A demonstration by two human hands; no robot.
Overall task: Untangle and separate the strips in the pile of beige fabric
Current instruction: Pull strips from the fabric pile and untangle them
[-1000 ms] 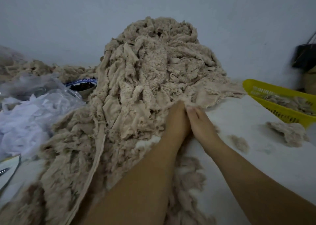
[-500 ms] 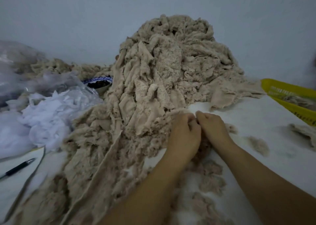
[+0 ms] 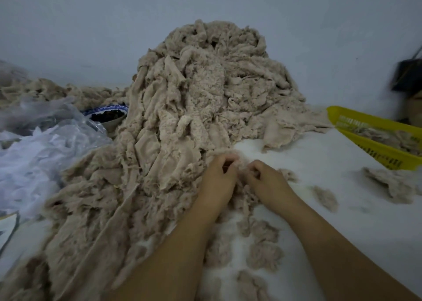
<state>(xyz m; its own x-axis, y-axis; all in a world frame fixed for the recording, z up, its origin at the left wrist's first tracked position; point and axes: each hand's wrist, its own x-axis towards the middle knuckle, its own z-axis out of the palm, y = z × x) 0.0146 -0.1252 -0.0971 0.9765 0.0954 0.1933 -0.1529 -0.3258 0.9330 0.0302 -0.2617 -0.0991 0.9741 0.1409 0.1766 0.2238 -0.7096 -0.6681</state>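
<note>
A tall pile of tangled beige fabric strips (image 3: 201, 90) rises against the wall and spills forward to the left on the white table (image 3: 319, 209). At its near right foot, my left hand (image 3: 217, 182) and my right hand (image 3: 267, 182) sit side by side, fingers curled, each pinching the same beige strip (image 3: 242, 166) between them. The strip's lower part trails down toward me between my forearms. Small torn beige scraps (image 3: 262, 255) lie on the table under my wrists.
A yellow slotted basket (image 3: 374, 145) with beige scraps stands at the right, a loose clump (image 3: 392, 182) in front of it. Clear plastic bags with white scraps (image 3: 34, 154) fill the left. A blue-rimmed bowl (image 3: 107, 115) sits behind them. A dark object (image 3: 408, 76) is at the far right.
My hands have drawn back from the pile's edge toward me and curled from flat to pinching, and they now sit slightly apart with a strip between them.
</note>
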